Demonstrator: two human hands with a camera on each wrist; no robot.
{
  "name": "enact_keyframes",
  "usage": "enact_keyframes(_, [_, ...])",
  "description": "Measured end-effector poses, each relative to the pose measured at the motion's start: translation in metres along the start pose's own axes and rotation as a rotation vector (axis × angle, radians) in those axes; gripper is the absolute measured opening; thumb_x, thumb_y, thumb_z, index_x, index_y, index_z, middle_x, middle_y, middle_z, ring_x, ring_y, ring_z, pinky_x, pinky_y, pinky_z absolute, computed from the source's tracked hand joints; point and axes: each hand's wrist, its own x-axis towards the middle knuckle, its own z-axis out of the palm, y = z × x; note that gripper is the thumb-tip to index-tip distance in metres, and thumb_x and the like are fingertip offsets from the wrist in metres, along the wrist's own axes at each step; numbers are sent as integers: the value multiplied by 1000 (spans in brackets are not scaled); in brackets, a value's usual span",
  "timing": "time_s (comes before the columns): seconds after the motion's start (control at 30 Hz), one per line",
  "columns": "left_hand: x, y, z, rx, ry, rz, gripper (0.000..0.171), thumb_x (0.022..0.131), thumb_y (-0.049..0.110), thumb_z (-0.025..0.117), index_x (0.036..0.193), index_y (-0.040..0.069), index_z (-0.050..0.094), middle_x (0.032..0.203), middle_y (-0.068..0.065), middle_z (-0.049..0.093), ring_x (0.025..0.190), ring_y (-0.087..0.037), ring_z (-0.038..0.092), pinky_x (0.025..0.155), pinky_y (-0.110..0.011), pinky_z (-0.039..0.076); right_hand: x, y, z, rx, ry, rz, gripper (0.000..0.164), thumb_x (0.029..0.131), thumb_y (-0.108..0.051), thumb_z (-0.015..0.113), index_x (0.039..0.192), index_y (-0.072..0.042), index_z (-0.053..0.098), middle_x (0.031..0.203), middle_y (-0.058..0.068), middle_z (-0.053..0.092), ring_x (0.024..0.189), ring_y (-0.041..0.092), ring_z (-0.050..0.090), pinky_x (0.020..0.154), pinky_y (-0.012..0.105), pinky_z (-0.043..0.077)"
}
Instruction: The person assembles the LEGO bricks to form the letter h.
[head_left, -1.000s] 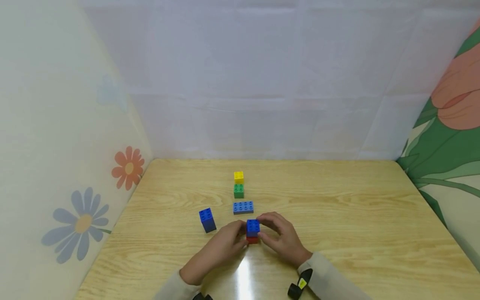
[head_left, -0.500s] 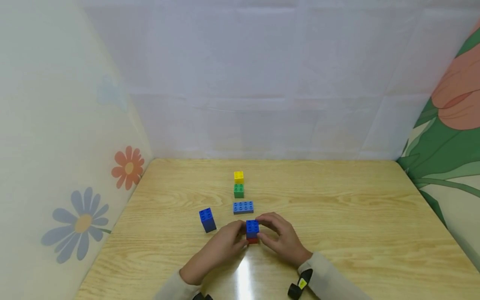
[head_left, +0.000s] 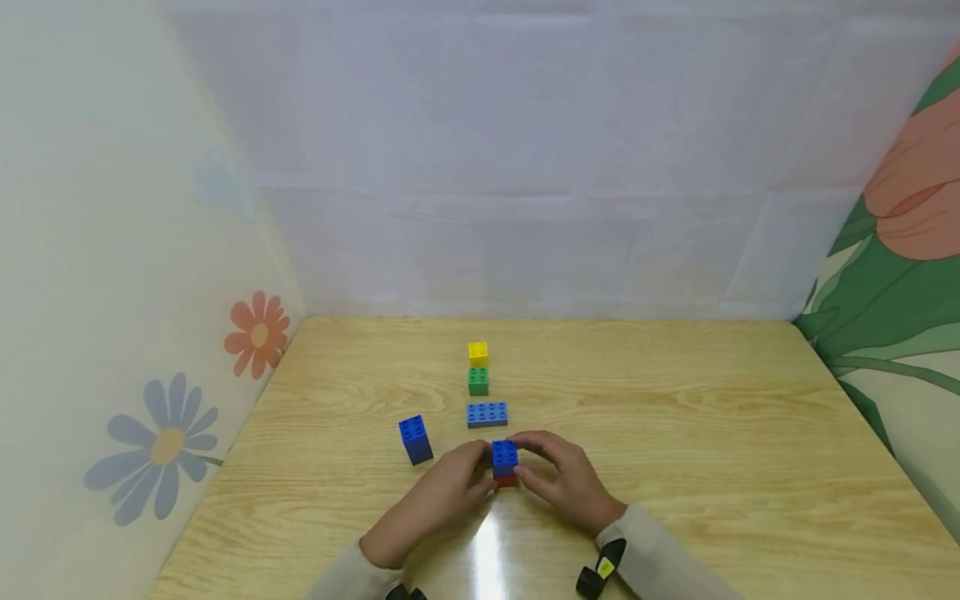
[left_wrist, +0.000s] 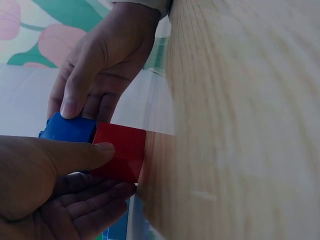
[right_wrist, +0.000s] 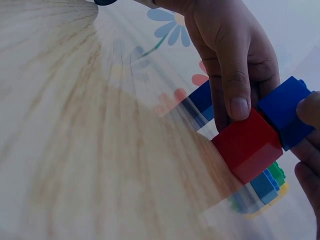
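Observation:
Just in front of me a blue brick sits over a red brick on the wooden table. My left hand grips the red brick from the left; in the left wrist view its thumb lies on the red side. From the right, my right hand pinches the blue brick, with thumb in front and a finger behind. A narrow dark line separates the two bricks in the left wrist view. Seen from the right wrist, the blue brick leans slightly against the top of the red one.
Left of my hands stands a tall blue block. Beyond them lies a lighter blue long brick, then a green brick and a yellow brick in a row. A white sheet hangs behind the table.
The blue brick has shifted very slightly left and toward me over the red one. The right hand's upper fingers have moved a little; the left hand keeps its place.

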Motion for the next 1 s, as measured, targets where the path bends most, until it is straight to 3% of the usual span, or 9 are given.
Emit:
enact_keyframes(0.23, [1, 0, 0, -23, -15, -13, 24, 90, 9, 69, 112, 2, 61, 106, -10, 67, 100, -26, 64, 85, -42, 54, 1, -2, -1, -45, -9, -4, 39, 94, -16, 65, 132, -17, 54, 129, -3, 59, 119, 18, 57, 97, 33, 49])
enact_keyframes(0.5, [2, 0, 0, 7, -7, -18, 21, 90, 13, 69, 108, 4, 62, 101, -6, 67, 95, -21, 64, 82, -40, 54, 3, -3, -1, -112, -32, -31, 40, 95, -19, 64, 132, -8, 55, 129, 6, 60, 120, 18, 56, 100, 34, 47])
enact_keyframes(0.73, [2, 0, -1, 17, -9, -25, 19, 90, 14, 69, 106, 6, 62, 98, -4, 66, 89, -16, 62, 77, -37, 54, 3, -5, 0, -90, -20, -2, 41, 92, -13, 68, 131, -11, 55, 130, 3, 60, 120, 17, 56, 100, 33, 47])
enact_keyframes(1.0, [3, 1, -1, 0, -33, -57, 22, 91, 17, 68, 109, 6, 62, 103, -8, 67, 97, -24, 64, 83, -41, 54, 3, -3, 1, -61, -22, 24, 42, 91, -10, 69, 130, -6, 55, 129, 8, 60, 120, 19, 57, 99, 33, 47])
